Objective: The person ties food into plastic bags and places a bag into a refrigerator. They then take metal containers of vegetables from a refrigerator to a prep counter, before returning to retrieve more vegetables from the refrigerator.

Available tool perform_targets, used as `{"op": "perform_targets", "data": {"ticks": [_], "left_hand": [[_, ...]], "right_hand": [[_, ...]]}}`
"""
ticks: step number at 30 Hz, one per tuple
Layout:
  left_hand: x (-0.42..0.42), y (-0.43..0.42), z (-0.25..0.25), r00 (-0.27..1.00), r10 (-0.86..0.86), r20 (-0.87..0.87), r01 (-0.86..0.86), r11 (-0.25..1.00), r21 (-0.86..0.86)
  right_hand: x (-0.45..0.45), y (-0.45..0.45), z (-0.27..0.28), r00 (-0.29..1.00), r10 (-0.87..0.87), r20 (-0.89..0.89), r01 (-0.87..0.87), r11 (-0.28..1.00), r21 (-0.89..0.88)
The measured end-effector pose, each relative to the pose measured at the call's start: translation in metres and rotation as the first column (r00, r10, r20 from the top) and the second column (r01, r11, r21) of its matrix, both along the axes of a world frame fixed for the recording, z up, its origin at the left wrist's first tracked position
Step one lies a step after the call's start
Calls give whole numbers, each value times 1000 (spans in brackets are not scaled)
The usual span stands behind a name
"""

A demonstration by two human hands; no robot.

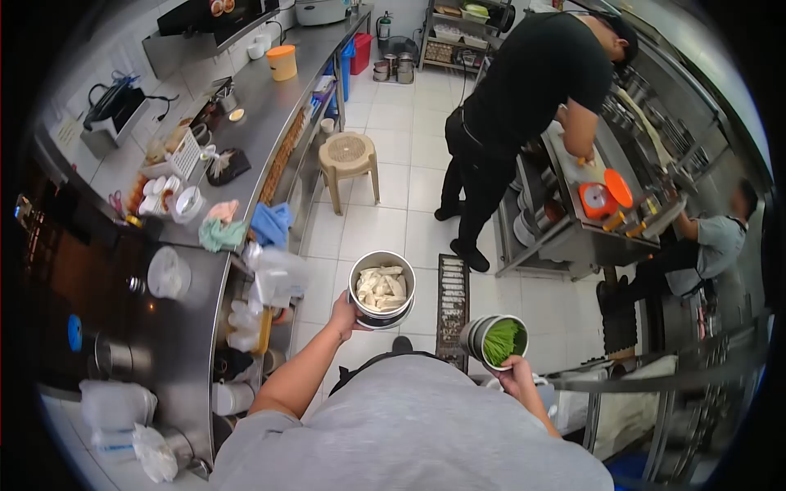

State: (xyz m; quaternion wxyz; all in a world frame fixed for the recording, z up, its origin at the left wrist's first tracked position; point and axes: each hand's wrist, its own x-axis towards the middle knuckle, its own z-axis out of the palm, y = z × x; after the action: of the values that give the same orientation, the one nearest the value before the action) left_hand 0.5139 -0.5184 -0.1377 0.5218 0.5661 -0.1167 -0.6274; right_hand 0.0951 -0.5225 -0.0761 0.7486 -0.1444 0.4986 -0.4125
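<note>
My left hand [347,317] is wrapped round the lower left side of a round metal container [382,282] filled with pale, cream-coloured pieces. On the right, my right hand [515,376] grips the rim of another round metal container [475,336], which is tilted and holds green, stalk-like vegetables [501,340]. It looks like more than one container nested together. Both containers hang apart from each other in front of my body, above the tiled floor.
A steel counter [184,327] runs along the left. Beyond my hands are a beige stool [347,157] and a floor drain grate [453,307]. A person in black [532,90] bends over a steel worktable at the right; another person [712,245] is at the far right.
</note>
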Motion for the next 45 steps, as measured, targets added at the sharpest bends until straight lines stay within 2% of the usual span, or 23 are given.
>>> {"op": "perform_targets", "data": {"ticks": [8,10,11,13,15,16,18,22,23,25,26,28,31,32,35,36,39,40,43,45], "left_hand": [[103,-153,5,984,179,6,-179,983,40],[139,-195,-2,983,182,28,-183,982,37],[157,-215,-8,982,183,42,-185,982,35],[191,-271,-17,983,171,62,-173,985,23],[215,-327,-4,982,174,75,-177,983,36],[229,-359,1,981,179,69,-181,983,24],[256,-410,0,989,146,24,-146,989,-4],[300,-525,-3,988,131,84,-128,991,-37],[305,-554,12,988,145,51,-143,989,-43],[333,-605,-14,997,74,-1,-74,993,-90],[333,-638,-4,996,86,25,-83,992,-91],[330,-681,29,988,152,42,-149,987,-59],[348,-745,3,993,120,-13,-120,993,-1],[344,-761,8,990,93,103,-87,995,-58],[351,-827,21,995,75,66,-77,997,24],[351,-851,28,997,25,69,-26,1000,7],[350,-917,43,981,-137,139,134,990,32],[360,-938,30,980,-180,80,176,983,50],[359,-999,29,960,-217,177,195,972,131],[348,-1047,37,928,-343,143,330,938,109]], "right_hand": [[154,-279,21,956,289,52,-291,956,38],[204,-332,33,944,326,48,-326,945,-5],[223,-361,30,936,336,104,-339,941,17],[261,-412,35,950,291,112,-295,955,19],[297,-459,48,932,337,131,-337,941,-19],[315,-475,64,960,255,112,-255,967,-11],[340,-522,70,955,273,119,-273,962,-16],[400,-619,99,953,231,195,-228,973,-40],[412,-646,103,956,219,196,-212,976,-57],[429,-704,98,957,212,196,-212,977,-21],[437,-734,99,957,215,195,-208,977,-58],[456,-778,100,961,180,209,-162,982,-99],[465,-825,102,963,99,251,-72,991,-114],[465,-827,100,965,72,250,-50,994,-94],[468,-867,102,966,-1,260,24,996,-86],[467,-881,102,965,-47,260,58,998,-36],[466,-913,90,960,-152,235,165,986,-35],[469,-916,85,961,-195,194,207,977,-45],[479,-938,80,928,-334,166,331,943,46],[479,-963,70,883,-411,228,406,911,73]]}}
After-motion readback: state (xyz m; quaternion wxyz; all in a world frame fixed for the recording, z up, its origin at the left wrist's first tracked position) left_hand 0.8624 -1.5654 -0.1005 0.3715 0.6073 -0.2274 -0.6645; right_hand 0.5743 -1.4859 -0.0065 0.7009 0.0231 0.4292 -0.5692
